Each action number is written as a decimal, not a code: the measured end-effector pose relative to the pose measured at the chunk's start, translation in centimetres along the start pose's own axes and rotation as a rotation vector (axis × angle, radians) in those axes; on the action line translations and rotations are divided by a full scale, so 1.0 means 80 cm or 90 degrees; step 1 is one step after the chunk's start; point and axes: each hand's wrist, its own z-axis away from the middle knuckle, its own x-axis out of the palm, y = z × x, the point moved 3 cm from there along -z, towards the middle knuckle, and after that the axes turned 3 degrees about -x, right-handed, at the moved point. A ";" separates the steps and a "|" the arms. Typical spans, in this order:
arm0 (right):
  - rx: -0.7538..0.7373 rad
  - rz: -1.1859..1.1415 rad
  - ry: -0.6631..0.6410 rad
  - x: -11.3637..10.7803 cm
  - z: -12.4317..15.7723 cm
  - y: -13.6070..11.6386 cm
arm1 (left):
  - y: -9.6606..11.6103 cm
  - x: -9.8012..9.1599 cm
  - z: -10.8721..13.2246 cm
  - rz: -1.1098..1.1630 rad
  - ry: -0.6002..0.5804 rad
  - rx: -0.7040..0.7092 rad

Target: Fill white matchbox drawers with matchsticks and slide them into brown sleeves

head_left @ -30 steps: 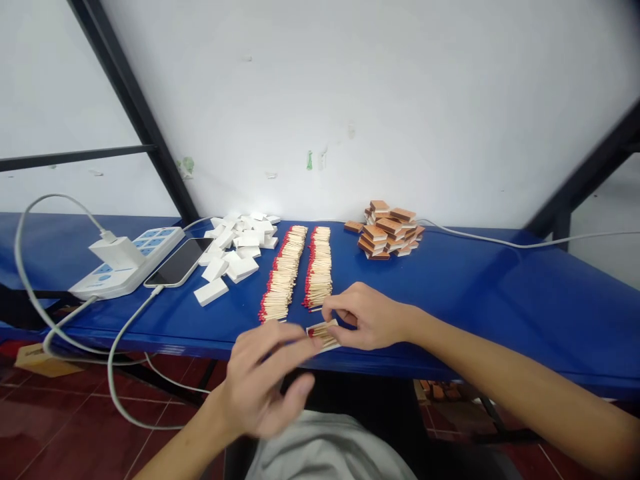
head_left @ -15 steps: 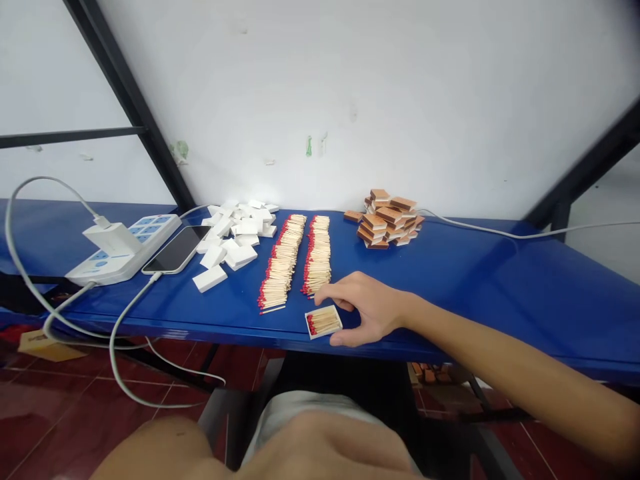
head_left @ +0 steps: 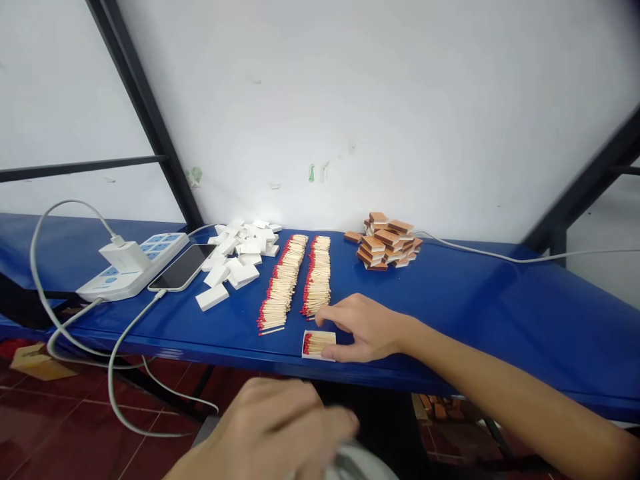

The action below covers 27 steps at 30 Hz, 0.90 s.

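Observation:
My right hand (head_left: 363, 330) rests at the table's front edge with thumb and index finger apart in a curve. Its thumb tip lies over the right end of a small white matchbox tray (head_left: 304, 353), and the index finger hovers above the tray's back right corner. Inside the tray lies a layer of red-headed matches (head_left: 316, 343). Behind it run two long rows of loose matches, a left row (head_left: 283, 283) and a right row (head_left: 319, 277). My left hand (head_left: 280, 427) is smeared by motion in front of my lap, below the table edge; its fingers are unclear.
White trays (head_left: 240, 253) lie heaped at the left back. Brown-topped matchboxes (head_left: 387, 241) are piled at the right back. A phone (head_left: 183, 268) and a power strip (head_left: 133, 270) with looping cables (head_left: 43, 287) occupy the left side. Behind the blue table (head_left: 470, 300) stands a white wall.
My left hand has come up into view from below. The right thumb has moved onto the tray's right end, and the tray sits straighter. The camera view has tilted up slightly.

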 end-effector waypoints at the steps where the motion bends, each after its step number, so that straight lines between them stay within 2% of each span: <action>1: -0.003 -0.001 0.009 -0.002 0.000 0.000 | -0.007 0.000 -0.008 0.017 0.043 -0.041; 2: -0.005 0.002 0.023 -0.004 0.000 0.001 | -0.014 0.002 -0.012 0.034 0.083 -0.056; 5: 0.001 0.031 0.078 -0.006 0.000 0.006 | -0.042 0.021 -0.008 0.014 0.114 -0.133; 8: 0.015 0.055 0.125 -0.006 -0.001 0.012 | -0.061 0.044 0.000 -0.043 0.072 -0.168; 11: 0.027 0.059 0.136 -0.003 -0.002 0.018 | -0.064 0.056 0.001 -0.092 0.052 -0.165; 18: 0.028 0.046 0.093 0.005 -0.006 0.025 | -0.070 0.055 -0.003 -0.033 0.017 -0.132; 27: 0.026 0.019 0.090 0.009 -0.010 0.025 | -0.077 0.053 0.002 0.058 0.075 -0.085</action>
